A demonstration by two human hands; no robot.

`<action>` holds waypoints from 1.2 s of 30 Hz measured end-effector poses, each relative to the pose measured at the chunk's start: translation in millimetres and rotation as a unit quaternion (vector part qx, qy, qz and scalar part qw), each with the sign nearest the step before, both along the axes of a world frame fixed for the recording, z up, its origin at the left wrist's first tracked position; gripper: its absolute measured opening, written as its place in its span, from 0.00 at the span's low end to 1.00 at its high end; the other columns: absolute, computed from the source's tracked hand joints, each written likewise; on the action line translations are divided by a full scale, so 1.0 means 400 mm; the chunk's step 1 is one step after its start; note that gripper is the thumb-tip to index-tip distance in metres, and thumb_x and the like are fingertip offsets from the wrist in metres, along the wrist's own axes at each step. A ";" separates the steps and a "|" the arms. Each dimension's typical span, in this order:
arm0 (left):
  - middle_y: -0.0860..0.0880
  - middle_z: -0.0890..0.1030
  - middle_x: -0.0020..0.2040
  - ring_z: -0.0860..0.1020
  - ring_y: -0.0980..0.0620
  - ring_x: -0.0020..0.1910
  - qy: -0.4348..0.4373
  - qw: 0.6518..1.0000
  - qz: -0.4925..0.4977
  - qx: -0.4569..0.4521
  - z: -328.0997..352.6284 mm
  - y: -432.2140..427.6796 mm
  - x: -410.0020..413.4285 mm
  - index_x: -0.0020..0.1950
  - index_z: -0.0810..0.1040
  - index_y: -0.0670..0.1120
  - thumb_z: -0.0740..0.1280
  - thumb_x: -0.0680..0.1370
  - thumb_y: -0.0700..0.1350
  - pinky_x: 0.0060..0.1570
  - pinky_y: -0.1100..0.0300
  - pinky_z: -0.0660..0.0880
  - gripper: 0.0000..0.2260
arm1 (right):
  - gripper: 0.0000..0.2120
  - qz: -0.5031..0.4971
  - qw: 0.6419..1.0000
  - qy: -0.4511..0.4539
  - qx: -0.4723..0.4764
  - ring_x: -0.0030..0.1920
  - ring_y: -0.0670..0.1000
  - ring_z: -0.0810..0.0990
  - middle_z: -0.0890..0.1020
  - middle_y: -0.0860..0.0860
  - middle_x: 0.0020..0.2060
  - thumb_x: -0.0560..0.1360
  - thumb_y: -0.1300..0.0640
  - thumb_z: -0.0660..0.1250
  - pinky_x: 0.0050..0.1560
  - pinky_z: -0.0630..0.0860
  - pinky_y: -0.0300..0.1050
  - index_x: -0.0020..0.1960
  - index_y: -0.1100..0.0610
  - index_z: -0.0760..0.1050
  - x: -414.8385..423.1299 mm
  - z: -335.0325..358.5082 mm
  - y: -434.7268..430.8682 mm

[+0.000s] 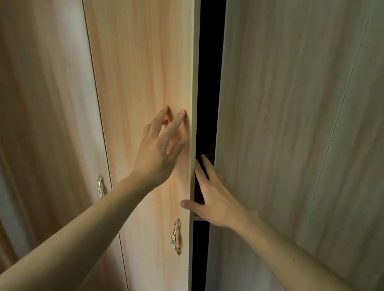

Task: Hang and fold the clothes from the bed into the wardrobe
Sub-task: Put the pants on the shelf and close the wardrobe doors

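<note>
Gripping wardrobe door (pixel 146 74) w/ right hand (pixel 216 204)

no text, brand or number readable, oval plaque (pixel 174 241) on the nearer handle (pixel 178 226) of the wardrobe (pixel 136 50) shows a small dark motif, too blurred to read, farther handle (pixel 100 187) likewise

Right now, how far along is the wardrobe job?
Done: nothing visible; no clothes are in view. In hand: the wardrobe door is ajar on a dark gap, right hand gripping its edge, left hand touching its face. Left: apparently all the hanging and folding.
</note>
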State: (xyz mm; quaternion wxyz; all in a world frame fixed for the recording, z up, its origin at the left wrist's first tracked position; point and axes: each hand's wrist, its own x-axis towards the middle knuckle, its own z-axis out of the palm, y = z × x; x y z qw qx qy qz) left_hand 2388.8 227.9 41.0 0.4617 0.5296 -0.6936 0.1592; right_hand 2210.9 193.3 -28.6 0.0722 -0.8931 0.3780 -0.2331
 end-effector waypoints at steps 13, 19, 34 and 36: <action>0.48 0.54 0.81 0.58 0.43 0.77 -0.042 0.995 0.081 0.030 0.021 -0.108 -0.091 0.80 0.58 0.57 0.57 0.85 0.44 0.71 0.45 0.66 0.24 | 0.44 -0.023 0.999 0.012 -0.046 0.80 0.61 0.40 0.26 0.52 0.75 0.80 0.36 0.57 0.78 0.52 0.61 0.79 0.56 0.33 -0.035 -0.027 -0.160; 0.48 0.52 0.82 0.59 0.40 0.77 -0.081 0.984 0.153 0.039 0.014 -0.165 -0.122 0.80 0.53 0.59 0.59 0.83 0.39 0.71 0.43 0.67 0.30 | 0.43 -0.014 0.999 0.010 -0.041 0.80 0.59 0.38 0.26 0.51 0.75 0.79 0.33 0.53 0.77 0.51 0.60 0.80 0.53 0.33 -0.056 -0.028 -0.231; 0.46 0.51 0.82 0.57 0.42 0.76 -0.180 0.966 0.183 0.011 -0.015 -0.327 -0.071 0.80 0.53 0.58 0.67 0.73 0.35 0.56 0.46 0.78 0.41 | 0.38 -0.089 0.991 0.001 -0.102 0.79 0.61 0.40 0.40 0.58 0.79 0.81 0.37 0.51 0.77 0.50 0.60 0.81 0.55 0.40 -0.049 0.011 -0.380; 0.46 0.52 0.81 0.57 0.41 0.76 -0.185 0.966 0.183 0.003 -0.017 -0.344 -0.062 0.80 0.53 0.58 0.67 0.73 0.35 0.56 0.45 0.78 0.42 | 0.37 -0.110 0.983 -0.002 -0.145 0.79 0.61 0.40 0.42 0.60 0.80 0.81 0.38 0.52 0.78 0.48 0.59 0.81 0.56 0.41 -0.049 0.015 -0.407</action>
